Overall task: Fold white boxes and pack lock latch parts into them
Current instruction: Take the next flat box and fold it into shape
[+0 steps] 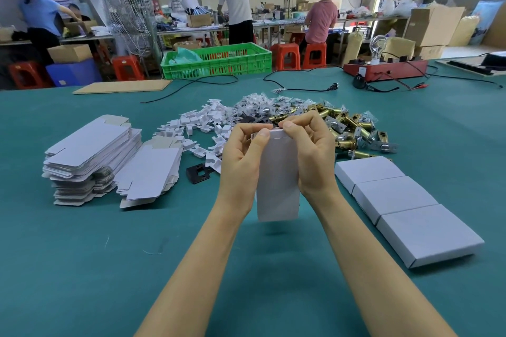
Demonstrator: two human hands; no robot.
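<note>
Beside one held box [278,180], three packed boxes [394,194]

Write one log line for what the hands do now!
left hand: grips white box | right hand: pinches top flap | closed boxes: three, right

left hand [242,156] and right hand [309,150] gripping upright white box [278,186], above green table [82,254]

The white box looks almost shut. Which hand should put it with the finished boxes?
Probably the right hand. The three finished boxes lie on the right side of the table, right beside it. The left hand would have to cross over. Both hands grip the white box now.
</note>
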